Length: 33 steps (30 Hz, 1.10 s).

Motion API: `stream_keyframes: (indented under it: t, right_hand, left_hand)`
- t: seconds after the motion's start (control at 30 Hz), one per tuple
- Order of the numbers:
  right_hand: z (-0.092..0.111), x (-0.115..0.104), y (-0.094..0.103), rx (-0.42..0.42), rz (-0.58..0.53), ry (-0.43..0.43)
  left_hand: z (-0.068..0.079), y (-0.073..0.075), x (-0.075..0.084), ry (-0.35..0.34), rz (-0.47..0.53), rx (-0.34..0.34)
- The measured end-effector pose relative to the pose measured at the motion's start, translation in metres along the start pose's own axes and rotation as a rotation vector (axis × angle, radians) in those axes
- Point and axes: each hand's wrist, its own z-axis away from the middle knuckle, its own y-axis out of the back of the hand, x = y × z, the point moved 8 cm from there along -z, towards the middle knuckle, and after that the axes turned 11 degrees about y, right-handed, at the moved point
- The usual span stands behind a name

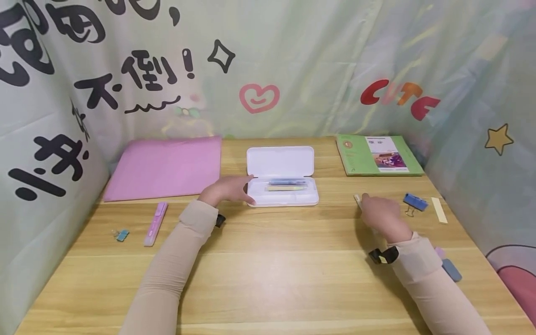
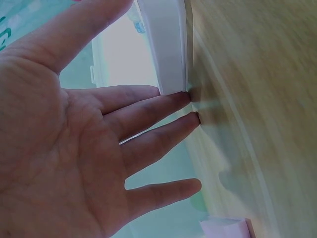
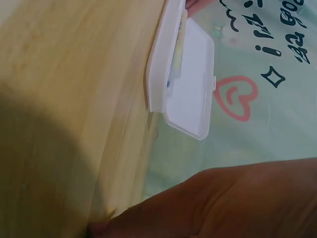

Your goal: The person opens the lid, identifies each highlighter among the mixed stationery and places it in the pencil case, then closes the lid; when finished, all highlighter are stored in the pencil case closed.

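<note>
An open white pencil case (image 1: 281,200) lies on the table, its lid raised behind it. Several pens or pencils (image 1: 287,182) sit in its tray. At the case's left end is my left hand (image 1: 229,188); the left wrist view shows the fingers mostly straight, with fingertips touching the case's edge. To the right of the case, my right hand (image 1: 383,215) is low over the table and pinches a small pale stick-like thing (image 1: 357,198). Most of that thing is hidden by the hand, so its kind is unclear.
Pink folder (image 1: 167,167) at back left; green book (image 1: 381,156) at back right. On the left lie a purple highlighter (image 1: 156,224) and teal binder clip (image 1: 122,235). On the right are a blue binder clip (image 1: 415,202), a cream strip (image 1: 439,210) and a blue-grey eraser-like block (image 1: 452,270).
</note>
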Motion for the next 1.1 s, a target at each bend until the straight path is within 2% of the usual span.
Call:
stream_keyframes:
  t: [0.1,0.27,0.43,0.63,0.77,0.87,0.97,1.1]
  right_hand:
    - [-0.004,-0.004,0.001,0.038,-0.002,0.039]
    - [-0.017,-0.024,0.017,0.171,0.066,0.137]
    - [-0.037,-0.062,0.038,0.279,0.133,0.235]
    - [-0.063,-0.119,0.051,0.421,0.229,0.440]
    - [-0.083,-0.145,0.047,0.448,0.304,0.539]
    - [-0.093,-0.156,0.043,0.460,0.344,0.571]
    - [-0.096,-0.161,0.038,0.474,0.362,0.591]
    - [-0.098,-0.158,0.042,0.493,0.308,0.612]
  left_hand:
    - [0.001,0.000,0.000,0.000,0.005,0.001]
    - [0.003,0.000,-0.001,0.003,0.005,-0.001]
    - [0.003,0.000,0.001,0.000,-0.009,0.006]
    - [0.002,-0.003,-0.001,0.003,-0.003,0.011]
    - [0.003,-0.002,-0.001,-0.004,-0.021,0.031]
    - [0.003,0.000,0.000,-0.009,-0.028,0.039]
    - [0.003,-0.003,0.001,-0.009,-0.022,0.032]
    - [0.003,-0.005,0.001,0.002,-0.031,0.029]
